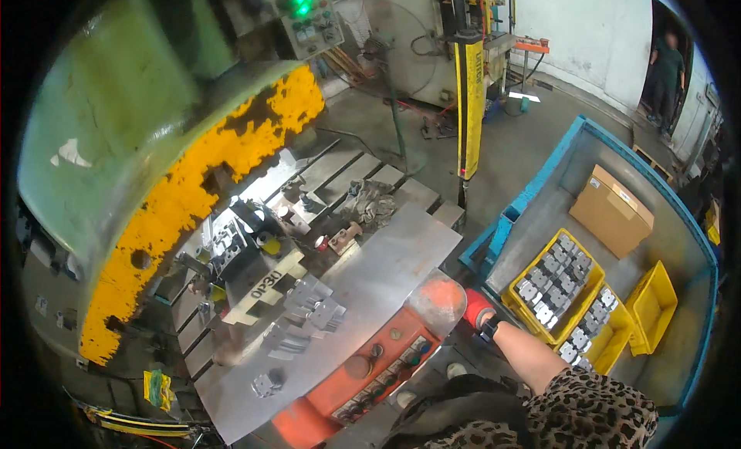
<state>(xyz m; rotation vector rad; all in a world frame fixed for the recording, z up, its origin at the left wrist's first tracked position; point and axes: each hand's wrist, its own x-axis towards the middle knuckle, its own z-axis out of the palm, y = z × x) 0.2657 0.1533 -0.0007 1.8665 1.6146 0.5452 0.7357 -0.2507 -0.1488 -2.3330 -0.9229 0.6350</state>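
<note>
My right hand (477,307), in a red glove with a dark watch at the wrist, is at the right end of an orange control box (340,399). It is right beside the box's worn, rounded end cover (438,301). The fingers are hidden, so I cannot tell whether they hold or press anything. My left hand is out of sight. On the metal sheet (401,244) behind the box lie several grey metal parts (316,304), grouped near its middle. Another metal part (268,383) sits apart, toward the near left.
A large green press with a chipped yellow edge (201,171) looms at left over a die (231,244) on the slotted bed. At right, a blue-framed cart (532,187) holds yellow bins (598,275) of metal parts and a cardboard box (612,211). A yellow post (469,109) stands beyond; a person (665,79) is in the doorway.
</note>
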